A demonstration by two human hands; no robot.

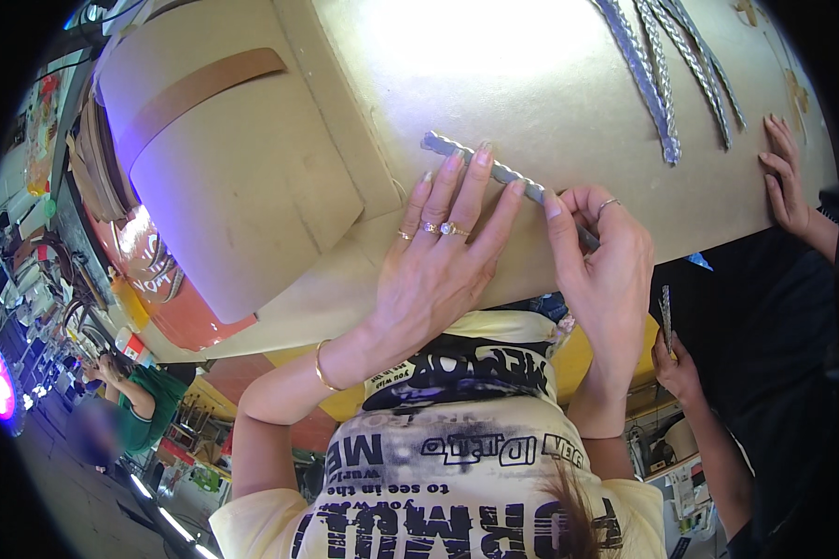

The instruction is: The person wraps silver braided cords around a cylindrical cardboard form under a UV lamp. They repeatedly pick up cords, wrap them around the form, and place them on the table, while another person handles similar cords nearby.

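A narrow grey braided strap (508, 175) lies slantwise on the pale tabletop (494, 233). My left hand (438, 256) rests flat with its fingers spread, the fingertips pressing the strap down along its far part. At the strap's nearer right end, my right hand (611, 261) pinches it between thumb and fingers. The tail of the strap runs under the right hand and is partly hidden there. Several similar grey braided straps (659, 88) lie farther off at the upper right.
Left of my hands lies a large curved beige sheet (242, 168) with a brown strip (205, 88) on it. A co-worker's hand (790, 182) leans on the table's right edge; another hand (680, 373) holds a braided piece. An orange bottle (127, 303) stands far left.
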